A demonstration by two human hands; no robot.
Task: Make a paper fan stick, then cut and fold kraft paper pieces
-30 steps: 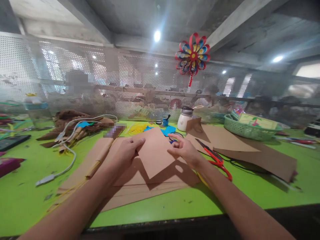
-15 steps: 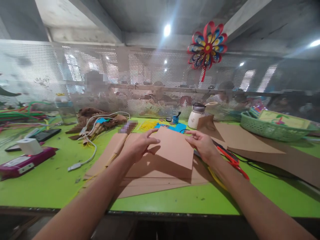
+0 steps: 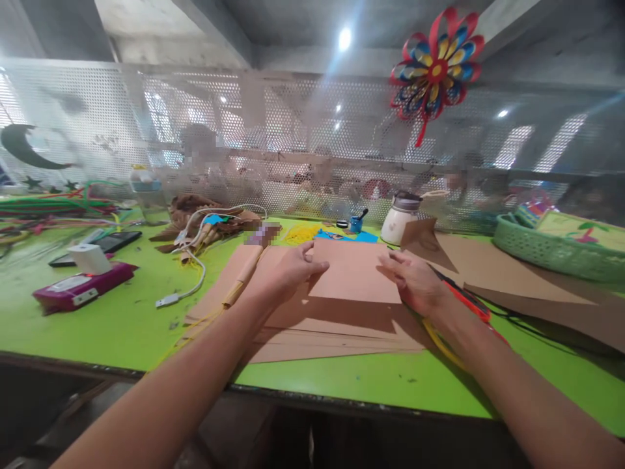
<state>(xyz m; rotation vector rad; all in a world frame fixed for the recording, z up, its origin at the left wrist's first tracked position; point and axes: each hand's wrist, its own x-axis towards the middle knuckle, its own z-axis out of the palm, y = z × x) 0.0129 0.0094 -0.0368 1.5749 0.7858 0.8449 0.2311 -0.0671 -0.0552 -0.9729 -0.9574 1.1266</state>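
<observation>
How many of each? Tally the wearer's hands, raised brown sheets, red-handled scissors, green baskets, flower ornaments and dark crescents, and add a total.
Left hand and right hand: 2
Raised brown sheet: 1
Red-handled scissors: 1
Green basket: 1
Flower ornament: 1
Dark crescent: 1
Total: 7

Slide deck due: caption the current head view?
Left hand and right hand hold a brown sheet over stacked paper on a green table.

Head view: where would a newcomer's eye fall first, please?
Probably it falls on the red, blue and yellow flower ornament, high at the right. Next comes the brown sheet held between the left hand and right hand, above larger brown sheets on the bright green table.
</observation>
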